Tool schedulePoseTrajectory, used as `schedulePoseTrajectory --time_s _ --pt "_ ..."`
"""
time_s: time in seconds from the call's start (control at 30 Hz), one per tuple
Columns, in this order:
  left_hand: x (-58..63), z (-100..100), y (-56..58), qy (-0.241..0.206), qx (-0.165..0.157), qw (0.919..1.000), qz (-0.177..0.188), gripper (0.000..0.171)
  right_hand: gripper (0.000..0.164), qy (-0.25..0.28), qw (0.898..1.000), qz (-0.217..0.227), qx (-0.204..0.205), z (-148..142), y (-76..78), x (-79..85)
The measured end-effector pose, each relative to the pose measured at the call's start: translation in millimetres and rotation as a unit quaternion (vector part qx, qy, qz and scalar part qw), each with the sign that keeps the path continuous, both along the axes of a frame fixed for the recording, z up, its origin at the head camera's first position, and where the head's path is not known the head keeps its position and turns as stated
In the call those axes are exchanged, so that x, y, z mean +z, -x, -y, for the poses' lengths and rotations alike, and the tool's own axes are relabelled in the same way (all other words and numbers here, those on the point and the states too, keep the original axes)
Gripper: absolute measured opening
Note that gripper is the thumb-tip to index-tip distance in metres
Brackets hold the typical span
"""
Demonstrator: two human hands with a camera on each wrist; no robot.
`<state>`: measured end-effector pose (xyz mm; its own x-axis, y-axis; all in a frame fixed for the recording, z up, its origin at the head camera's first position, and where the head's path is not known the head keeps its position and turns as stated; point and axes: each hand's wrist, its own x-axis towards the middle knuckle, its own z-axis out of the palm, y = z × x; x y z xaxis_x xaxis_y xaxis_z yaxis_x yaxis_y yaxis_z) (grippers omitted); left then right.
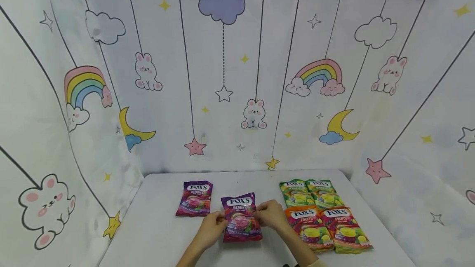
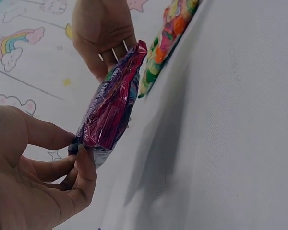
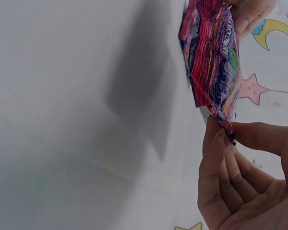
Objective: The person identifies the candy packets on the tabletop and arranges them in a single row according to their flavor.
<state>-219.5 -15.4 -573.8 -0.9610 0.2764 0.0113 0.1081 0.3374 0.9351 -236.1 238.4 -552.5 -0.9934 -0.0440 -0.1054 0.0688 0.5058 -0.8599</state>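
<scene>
A purple bag of berries candy is held up over the white table, its printed front facing the head camera. My left hand pinches its left edge between thumb and fingers. On the opposite edge my right hand pinches the bag the same way. In the left wrist view the candy bag is seen from its bottom end, above its shadow on the table. The right wrist view shows thumb and fingertips of the right hand gripping a corner of the bag.
Another purple berries candy bag lies at the left on the table. On the right lie two green candy bags at the back and two red-orange fruits candy bags in front. A patterned curtain surrounds the table.
</scene>
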Motion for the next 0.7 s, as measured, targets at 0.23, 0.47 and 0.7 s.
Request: schedulePoseTrajectory --time_s 0.23,0.47,0.7 --pt "2.3 -6 4.7 0.016 0.004 0.9999 -0.003 0.026 0.012 0.000 1.000 -0.023 -0.002 -3 0.3 2.3" --pt "5.5 -14 11.9 0.041 -0.004 0.9988 -0.025 0.024 0.013 -0.009 0.999 -0.033 -0.014 -10 3.8 4.4" --pt "5.6 -22 16.7 0.035 -0.006 0.9987 -0.037 0.024 0.016 -0.013 0.999 -0.044 -0.021 -16 7.2 4.3"
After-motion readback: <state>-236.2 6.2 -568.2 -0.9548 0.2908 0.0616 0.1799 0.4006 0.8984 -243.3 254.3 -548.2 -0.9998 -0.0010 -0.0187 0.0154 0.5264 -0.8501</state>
